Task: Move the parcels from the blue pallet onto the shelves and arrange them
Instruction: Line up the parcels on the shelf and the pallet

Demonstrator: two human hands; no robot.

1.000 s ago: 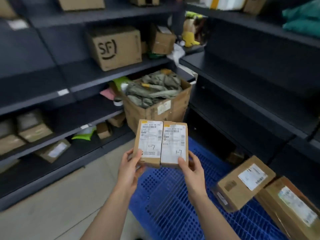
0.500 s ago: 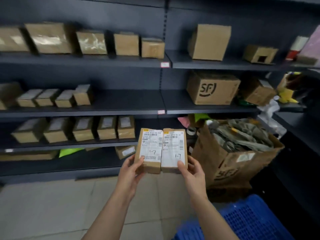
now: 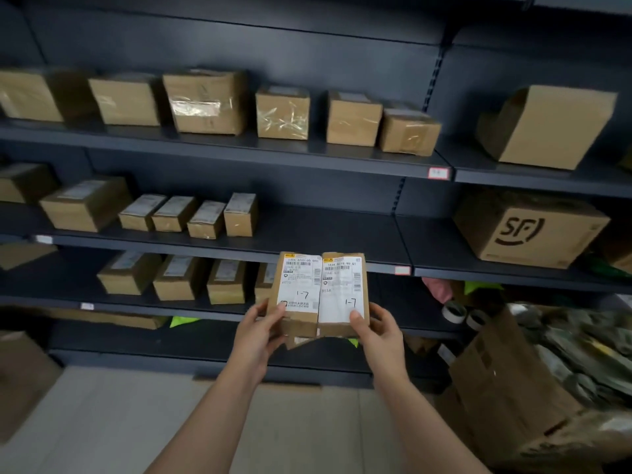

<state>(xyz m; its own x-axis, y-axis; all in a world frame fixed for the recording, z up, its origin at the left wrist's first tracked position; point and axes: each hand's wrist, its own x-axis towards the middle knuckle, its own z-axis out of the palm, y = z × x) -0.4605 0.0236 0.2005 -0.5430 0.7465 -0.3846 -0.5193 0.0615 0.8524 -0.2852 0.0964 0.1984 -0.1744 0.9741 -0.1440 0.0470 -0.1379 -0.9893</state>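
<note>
I hold two small cardboard parcels side by side in front of the dark shelving, labels facing me, each marked "1-7". My left hand (image 3: 257,331) grips the left parcel (image 3: 295,289) at its lower left edge, thumb on the label. My right hand (image 3: 378,331) grips the right parcel (image 3: 343,289) at its lower right corner, thumb on its label. The parcels touch along their inner edges. Behind them runs the third shelf (image 3: 328,311), with a row of several small boxes (image 3: 178,277) to the left. The blue pallet is out of view.
The middle shelf (image 3: 325,234) holds several small boxes at left and bare board at right. An SF box (image 3: 530,229) sits on the right bay. A big open carton of grey bags (image 3: 533,388) stands on the floor at right. Another carton (image 3: 24,378) is at far left.
My view has swung left from the blue pallet to face the shelves, which now look closer. Both hands keep the same grip on the two parcels.
</note>
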